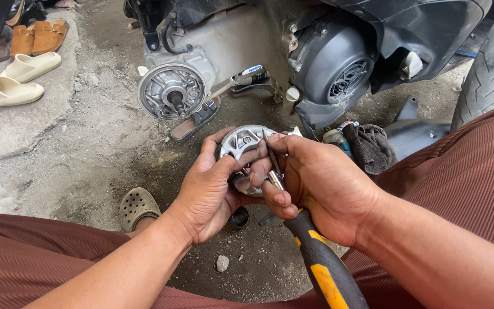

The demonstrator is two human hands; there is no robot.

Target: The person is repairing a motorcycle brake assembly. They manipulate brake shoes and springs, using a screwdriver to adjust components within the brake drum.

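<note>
I have my left hand (210,191) wrapped around a round silver metal drum part (241,143) at the centre of the frame, thumb and fingers clamped on its rim and underside. My right hand (321,186), just right of centre, is closed on a pair of pliers (273,166); the black-and-yellow handles (321,266) run down toward the lower middle of the frame, and the thin tips rest on the face of the drum part. Both hands touch at the part.

Above, in the upper middle, sits a scooter engine (315,63) with a bare round hub and shaft (172,90) at upper centre-left. A dark rag (370,146) lies right of centre on the concrete floor (87,143). Beige and brown sandals (24,63) sit in the upper left, a grey clog (135,207) lower left of centre, a tyre (493,57) at the upper right edge.
</note>
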